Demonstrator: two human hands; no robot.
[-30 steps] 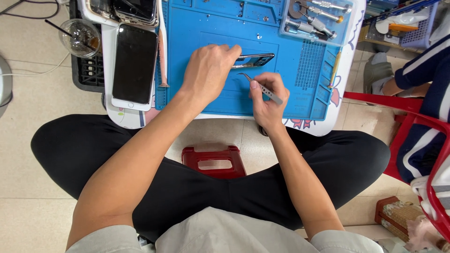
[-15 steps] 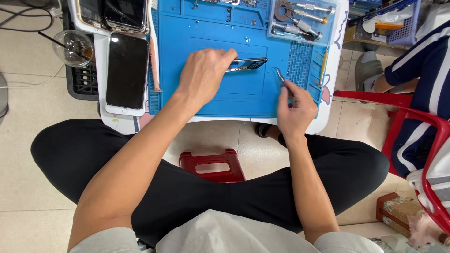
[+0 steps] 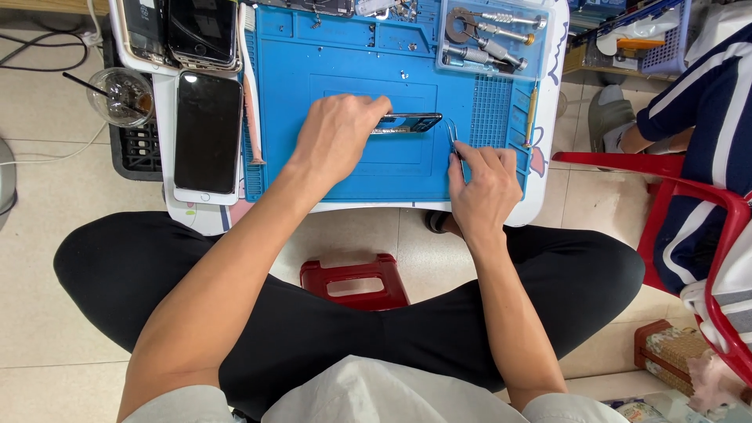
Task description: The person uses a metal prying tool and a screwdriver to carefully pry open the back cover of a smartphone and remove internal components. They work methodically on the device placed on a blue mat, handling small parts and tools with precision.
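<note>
My left hand grips a dark phone held on its edge on the blue work mat. My right hand lies on the mat just right of the phone. Its fingers pinch metal tweezers whose tips point away from me, close to the phone's right end. Both forearms reach out over my crossed legs in black trousers.
A black phone lies face up left of the mat, with more phones behind it. A clear tray of screwdrivers sits at the mat's far right. A plastic cup, a red stool and a seated person on a red chair are nearby.
My right hand has swapped a thin tool for tweezers, moving right and back toward the phone. My left hand has kept its hold on the phone.
</note>
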